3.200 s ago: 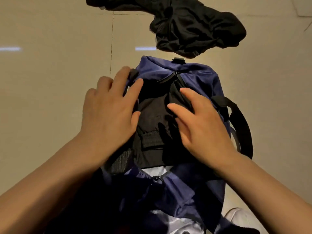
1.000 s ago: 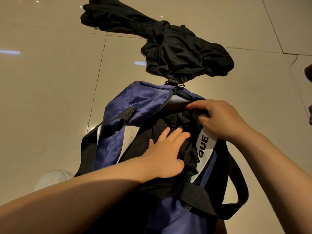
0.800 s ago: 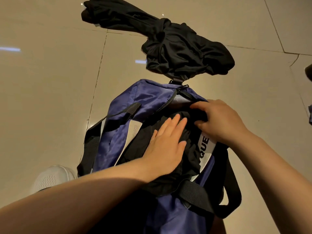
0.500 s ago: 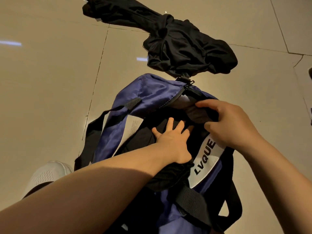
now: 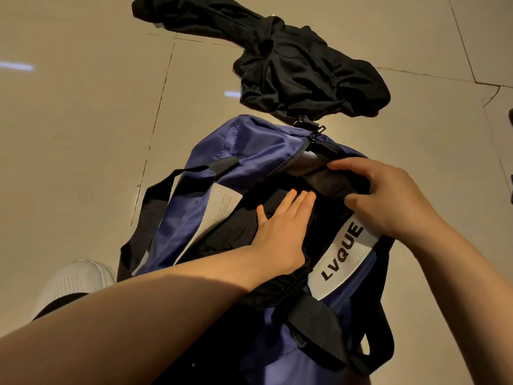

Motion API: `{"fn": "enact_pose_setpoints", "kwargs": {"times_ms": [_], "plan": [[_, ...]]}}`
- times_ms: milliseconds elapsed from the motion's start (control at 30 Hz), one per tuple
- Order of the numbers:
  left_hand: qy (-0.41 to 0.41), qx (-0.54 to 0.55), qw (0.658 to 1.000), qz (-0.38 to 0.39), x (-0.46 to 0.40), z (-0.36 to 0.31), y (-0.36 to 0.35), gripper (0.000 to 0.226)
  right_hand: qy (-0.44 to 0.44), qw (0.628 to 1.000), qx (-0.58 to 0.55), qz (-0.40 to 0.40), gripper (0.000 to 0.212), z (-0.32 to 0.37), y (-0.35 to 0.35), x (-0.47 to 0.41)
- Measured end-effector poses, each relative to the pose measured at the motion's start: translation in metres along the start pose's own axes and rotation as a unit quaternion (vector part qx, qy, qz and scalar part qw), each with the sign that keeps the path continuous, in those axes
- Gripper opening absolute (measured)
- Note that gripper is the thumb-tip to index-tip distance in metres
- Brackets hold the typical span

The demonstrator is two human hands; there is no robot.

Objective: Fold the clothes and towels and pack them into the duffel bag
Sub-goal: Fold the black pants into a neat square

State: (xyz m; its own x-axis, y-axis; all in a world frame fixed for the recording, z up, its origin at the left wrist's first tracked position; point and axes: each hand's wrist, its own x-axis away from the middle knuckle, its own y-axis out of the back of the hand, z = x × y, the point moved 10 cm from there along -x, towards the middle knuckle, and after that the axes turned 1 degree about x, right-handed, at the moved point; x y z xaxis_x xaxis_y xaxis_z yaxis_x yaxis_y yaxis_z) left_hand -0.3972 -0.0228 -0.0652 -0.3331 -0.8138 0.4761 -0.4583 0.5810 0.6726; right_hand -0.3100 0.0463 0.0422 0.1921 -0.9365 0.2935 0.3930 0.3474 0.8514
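While the right hand (image 5: 388,198) grips the duffel bag (image 5: 249,151) rim, the left hand (image 5: 280,232) (fingers straight) presses the black garment (image 5: 230,232) inside.

The duffel bag (image 5: 249,151) ran off the bottom edge, so its near end wasn't visible. The left hand (image 5: 280,232) & forearm covered much of the black garment (image 5: 236,232) inside the opening; how neatly it was folded couldn't be told. The right hand (image 5: 388,195) hid the far part of the white label (image 5: 344,257), & its fingertips were lost behind the bag's edge. Small print on the inner tag (image 5: 222,204) was too small to read. The black clothing pile (image 5: 299,76) on the floor was cut off at the top edge; type of garment unclear. A white shoe (image 5: 75,284) was partly hidden by the left arm. A dark object (image 5: 510,118) at the right edge was mostly out of frame.
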Motion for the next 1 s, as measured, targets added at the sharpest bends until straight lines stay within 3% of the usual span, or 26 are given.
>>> {"fn": "enact_pose_setpoints", "kwargs": {"times_ms": [200, 500, 600, 700, 833, 1000], "plan": [[-0.009, -0.014, 0.998, 0.061, -0.007, -0.005, -0.015, 0.11, -0.035, 0.998, 0.041, 0.019, 0.056, -0.028, -0.003, -0.013], [0.045, -0.081, 0.99, 0.108, -0.028, -0.008, -0.021, 0.097, -0.045, 0.994, -0.096, 0.035, 0.053, -0.023, -0.012, -0.005], [0.009, -0.065, 0.997, 0.048, -0.017, -0.013, -0.006, 0.085, -0.044, 0.995, -0.085, 0.022, 0.056, -0.029, -0.015, -0.006], [-0.011, -0.118, 0.992, -0.04, 0.023, -0.001, -0.002, 0.066, -0.038, 0.997, -0.062, 0.03, 0.058, -0.031, -0.018, -0.004], [0.001, -0.206, 0.976, 0.068, 0.04, 0.025, -0.039, 0.061, -0.032, 0.989, -0.114, 0.084, 0.056, -0.018, -0.029, 0.0], [-0.004, -0.216, 0.972, 0.098, 0.019, 0.021, -0.042, 0.064, -0.025, 0.995, 0.005, 0.097, 0.061, -0.017, -0.062, 0.005]]}}
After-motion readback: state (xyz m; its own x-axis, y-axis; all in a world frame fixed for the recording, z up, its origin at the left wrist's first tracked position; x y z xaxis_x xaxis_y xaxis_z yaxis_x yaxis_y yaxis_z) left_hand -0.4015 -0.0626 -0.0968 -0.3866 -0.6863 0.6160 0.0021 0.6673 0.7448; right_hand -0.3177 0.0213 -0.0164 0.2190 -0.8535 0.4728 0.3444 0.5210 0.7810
